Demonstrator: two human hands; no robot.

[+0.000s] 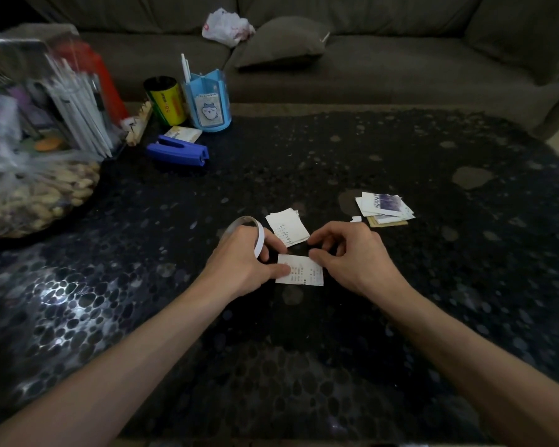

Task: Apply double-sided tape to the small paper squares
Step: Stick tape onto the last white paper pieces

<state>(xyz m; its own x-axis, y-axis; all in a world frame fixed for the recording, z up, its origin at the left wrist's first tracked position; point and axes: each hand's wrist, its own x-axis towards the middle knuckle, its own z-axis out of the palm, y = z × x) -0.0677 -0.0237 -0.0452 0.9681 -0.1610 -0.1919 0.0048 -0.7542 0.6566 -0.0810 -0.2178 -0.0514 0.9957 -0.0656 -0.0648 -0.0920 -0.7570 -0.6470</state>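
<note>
Apparently mid-taping, the left hand [246, 262] grips the tape roll [259, 234], its thumb pinning a paper square [304, 276] to the surface [417, 317], while the right hand [346, 256] pinches the square's edge; next, probably, the strip needs even pressing.

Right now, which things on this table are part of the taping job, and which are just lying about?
In use: tape roll, paper square, second paper slip, pile of paper pieces.
Lying about: blue stapler, blue pen holder, yellow can, bag of peanuts.
</note>
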